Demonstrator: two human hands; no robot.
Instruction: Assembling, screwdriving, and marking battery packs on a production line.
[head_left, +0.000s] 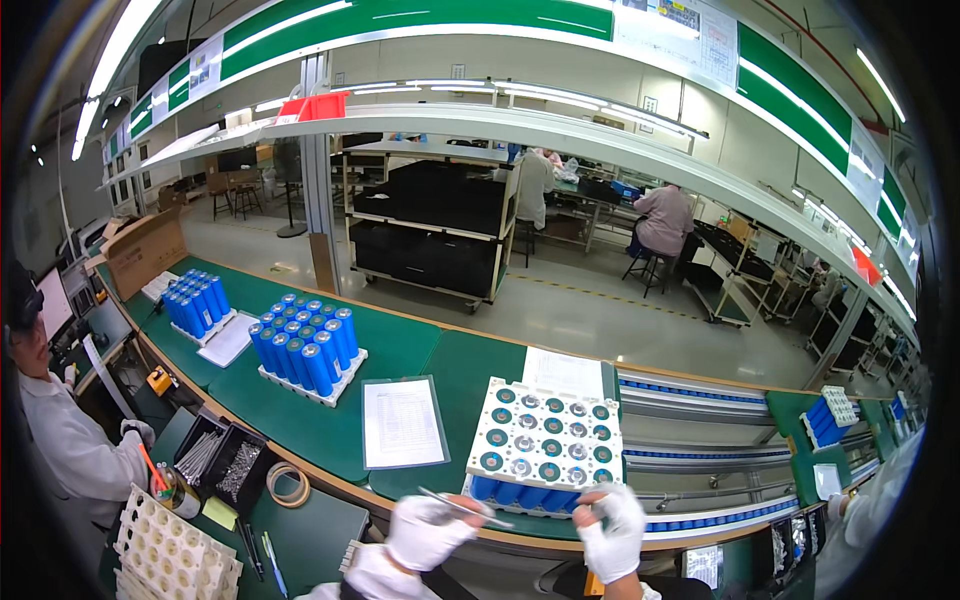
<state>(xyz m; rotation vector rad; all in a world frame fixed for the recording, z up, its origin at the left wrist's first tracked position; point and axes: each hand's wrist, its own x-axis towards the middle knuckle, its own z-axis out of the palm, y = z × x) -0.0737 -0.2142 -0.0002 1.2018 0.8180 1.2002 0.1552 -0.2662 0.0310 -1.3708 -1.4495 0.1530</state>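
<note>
Left hand [435, 532] pinched metal tool [462, 507]! Right hand [610, 532] curled by near corner of pack [545, 441], grip on anything unclear. Pack stood on bench [480, 365], just beyond both hands: likely heavy, stiff; blue cells [530, 497] probably slippery. Best hold seemed low, both sides.

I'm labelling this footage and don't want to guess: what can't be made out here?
All in the head view:
- Right hand: its fingertips are blurred, so whether they pinch anything is unclear.
- Metal tool: partly covered by the left hand holding it.
- Blue cells between the hands: mostly hidden by the white holder on top.
- Printed sheet: text too small.
- White trays: cut off by the lower edge.
</note>
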